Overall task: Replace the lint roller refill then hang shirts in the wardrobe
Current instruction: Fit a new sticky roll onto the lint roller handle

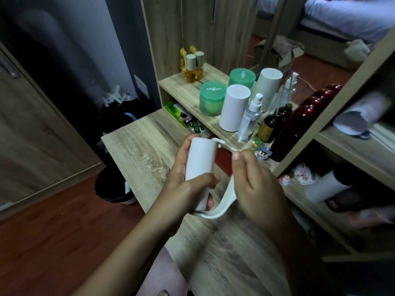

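In the head view, the left hand (190,184) is gripping the white lint roller refill (199,159), with the fingers wrapping round its far side and the thumb pressing across its near side. It is holding the roll nearly upright above the wooden desk (145,144). The right hand (256,184) is closing its curled fingers on the white lint roller handle (228,197), which is curving from below the roll up past the right palm. The handle's upper arm is reaching across to the roll's top end. Whether that arm is sitting inside the roll cannot be told. On the shelf (181,86) beyond, two green jars (212,97), a white cylinder (234,107) and a clear spray bottle (251,118) are standing close together. A black waste bin (111,189) is sitting on the floor left of the desk.
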Demonstrator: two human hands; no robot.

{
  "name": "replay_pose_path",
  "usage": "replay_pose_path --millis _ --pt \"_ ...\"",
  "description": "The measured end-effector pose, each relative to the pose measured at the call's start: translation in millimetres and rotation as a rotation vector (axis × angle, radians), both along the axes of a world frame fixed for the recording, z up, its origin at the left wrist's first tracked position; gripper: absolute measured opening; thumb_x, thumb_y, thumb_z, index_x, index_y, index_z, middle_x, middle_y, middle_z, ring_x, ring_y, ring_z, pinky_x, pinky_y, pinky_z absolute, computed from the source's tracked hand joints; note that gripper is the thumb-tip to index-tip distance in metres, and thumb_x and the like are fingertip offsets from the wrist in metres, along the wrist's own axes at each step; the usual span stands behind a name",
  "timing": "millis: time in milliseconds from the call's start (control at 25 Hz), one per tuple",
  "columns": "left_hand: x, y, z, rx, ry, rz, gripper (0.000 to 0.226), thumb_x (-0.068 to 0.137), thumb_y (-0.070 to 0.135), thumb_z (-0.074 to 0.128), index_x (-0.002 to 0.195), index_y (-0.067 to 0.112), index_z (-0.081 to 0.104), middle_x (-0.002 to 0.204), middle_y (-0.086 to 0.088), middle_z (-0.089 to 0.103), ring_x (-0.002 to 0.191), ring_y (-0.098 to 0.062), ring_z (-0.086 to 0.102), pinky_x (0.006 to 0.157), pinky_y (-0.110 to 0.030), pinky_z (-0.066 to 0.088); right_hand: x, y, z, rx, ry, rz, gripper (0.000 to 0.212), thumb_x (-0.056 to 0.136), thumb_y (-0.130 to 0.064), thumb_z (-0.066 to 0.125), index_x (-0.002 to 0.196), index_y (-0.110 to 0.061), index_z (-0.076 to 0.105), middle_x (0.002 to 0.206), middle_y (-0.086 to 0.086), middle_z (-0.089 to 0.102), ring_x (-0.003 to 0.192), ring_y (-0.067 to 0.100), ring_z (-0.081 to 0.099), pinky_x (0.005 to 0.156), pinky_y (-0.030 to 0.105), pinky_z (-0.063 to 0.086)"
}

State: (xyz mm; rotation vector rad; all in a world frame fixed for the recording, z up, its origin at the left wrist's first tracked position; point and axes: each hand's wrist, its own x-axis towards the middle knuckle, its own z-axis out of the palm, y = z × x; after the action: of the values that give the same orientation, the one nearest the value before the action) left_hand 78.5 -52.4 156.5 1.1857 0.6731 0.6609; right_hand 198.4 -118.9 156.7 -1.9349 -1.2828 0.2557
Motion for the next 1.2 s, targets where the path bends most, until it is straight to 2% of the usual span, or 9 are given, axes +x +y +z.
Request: replay_pose_path --millis 200,320,440,600,840,960,1040,1120,1200 --pt "-3 -1 -2 0.159 0.108 0.002 0.073 0.068 0.005 0.065 0.108 0.061 0.043 0.092 -0.002 0.053 0.061 -0.02 0.05 0.046 -0.031 0.049 -6 2 -6 0.037 0.079 -0.068 0.026 0.095 -0.036 0.029 0.071 -0.03 0.034 0.051 -0.006 0.04 0.049 0.009 0.045 0.048 0.037 0.034" --pt "-7 1 -5 0.259 0.168 -0.031 0.079 0.064 0.004 0.064 0.115 0.058 0.039 0.09 0.015 0.053 0.064 -0.017 0.052 0.056 -0.038 0.051 -6 4 -11 0.001 0.111 -0.052 0.026 0.098 -0.03 0.032 0.072 -0.028 0.035 0.052 -0.005 0.04 0.055 0.004 0.048 0.048 0.035 0.033" --pt "-9 4 -6 0.318 0.177 -0.028 0.081 0.064 0.003 0.065 0.118 0.057 0.037 0.09 0.026 0.053 0.065 -0.009 0.053 0.06 -0.03 0.049 -7 5 -14 0.013 0.115 -0.049 0.026 0.096 -0.037 0.027 0.073 -0.028 0.034 0.052 -0.005 0.039 0.053 0.006 0.046 0.05 0.04 0.034" --pt "-11 3 -2 0.344 0.188 -0.04 0.081 0.063 0.003 0.063 0.12 0.055 0.037 0.09 0.028 0.053 0.065 -0.005 0.053 0.055 -0.03 0.049 -10 4 -12 0.08 0.069 -0.064 0.021 0.092 -0.037 0.026 0.074 -0.029 0.033 0.048 -0.008 0.037 0.046 0.002 0.043 0.045 0.032 0.03" --pt "-14 7 5 0.341 0.185 -0.096 0.081 0.068 0.002 0.062 0.125 0.054 0.036 0.086 0.02 0.059 0.057 -0.009 0.054 0.05 -0.036 0.052 -5 7 -9 0.098 0.1 0.034 0.024 0.093 -0.044 0.024 0.076 -0.031 0.034 0.059 -0.007 0.05 0.051 0.007 0.046 0.05 0.044 0.037" --pt "-23 18 4 0.372 0.206 -0.082 0.074 0.074 0.024 0.069 0.127 0.062 0.034 0.09 0.016 0.064 0.061 -0.01 0.057 0.056 -0.033 0.054 4 4 -5 0.032 0.24 0.222 0.037 0.087 -0.057 0.019 0.091 -0.03 0.043 0.071 -0.001 0.057 0.06 0.01 0.056 0.062 0.05 0.047" --pt "-31 23 1 0.396 0.184 -0.034 0.061 0.077 0.047 0.06 0.128 0.064 0.031 0.078 0.005 0.065 0.059 -0.012 0.06 0.054 -0.03 0.053 7 -3 -5 -0.069 0.248 0.325 0.04 0.085 -0.061 0.015 0.103 -0.039 0.044 0.076 -0.009 0.064 0.064 0.006 0.063 0.068 0.042 0.051" --pt "-38 23 -2 0.394 0.202 -0.001 0.052 0.077 0.057 0.05 0.127 0.056 0.036 0.068 -0.004 0.063 0.054 -0.017 0.06 0.05 -0.033 0.051 4 -10 -10 -0.1 0.094 0.356 0.042 0.084 -0.06 0.013 0.104 -0.038 0.043 0.066 -0.007 0.062 0.059 0.007 0.061 0.06 0.035 0.048" --pt "-39 21 -4 0.433 0.273 0.0 0.039 0.077 0.06 0.048 0.113 0.046 0.048 0.068 -0.005 0.064 0.05 -0.019 0.061 0.047 -0.034 0.051 -2 -12 -20 -0.051 -0.069 0.374 0.048 0.088 -0.057 0.015 0.104 -0.027 0.048 0.056 -0.003 0.054 0.054 0.015 0.056 0.053 0.038 0.044"
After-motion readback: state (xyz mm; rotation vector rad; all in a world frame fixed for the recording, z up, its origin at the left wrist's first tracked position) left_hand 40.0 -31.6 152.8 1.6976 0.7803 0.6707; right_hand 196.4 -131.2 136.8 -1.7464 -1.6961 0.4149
